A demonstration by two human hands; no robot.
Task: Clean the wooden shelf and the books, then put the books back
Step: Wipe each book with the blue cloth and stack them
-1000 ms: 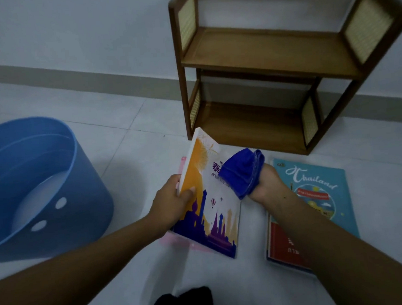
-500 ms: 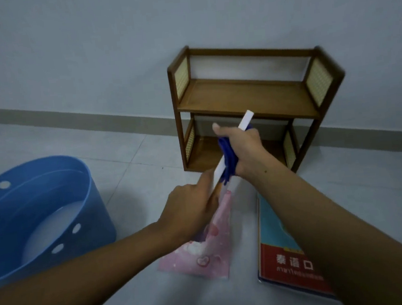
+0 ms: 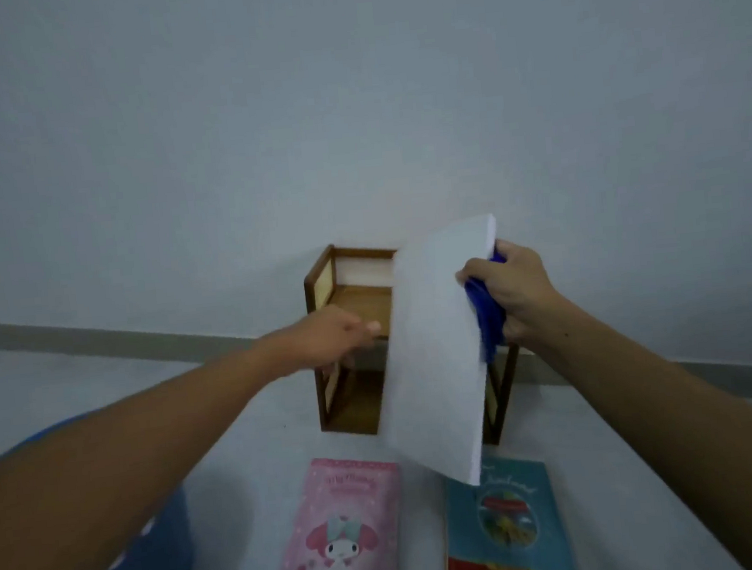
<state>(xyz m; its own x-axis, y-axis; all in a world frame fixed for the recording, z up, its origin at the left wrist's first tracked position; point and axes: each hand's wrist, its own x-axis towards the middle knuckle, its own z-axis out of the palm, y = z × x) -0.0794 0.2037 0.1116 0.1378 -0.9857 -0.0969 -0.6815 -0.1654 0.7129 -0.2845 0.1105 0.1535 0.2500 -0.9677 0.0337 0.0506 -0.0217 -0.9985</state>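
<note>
My right hand (image 3: 513, 293) holds a book (image 3: 434, 352) up in front of the wooden shelf (image 3: 326, 334), its white back cover facing me, with a blue cloth (image 3: 486, 316) bunched in the same grip. My left hand (image 3: 337, 336) reaches toward the shelf's upper board, fingers loose and holding nothing. The book hides most of the shelf's middle and right side. On the floor below lie a pink book (image 3: 341, 538) and a teal and red book (image 3: 509, 532).
The blue tub (image 3: 156, 545) sits at the lower left, mostly behind my left forearm. The shelf stands against a plain grey wall with a grey skirting strip (image 3: 97, 338). Pale floor tiles surround the books.
My right hand has lifted the book higher and turned its white back toward me. My left hand has let go of it and reached forward. The view has tilted up.
</note>
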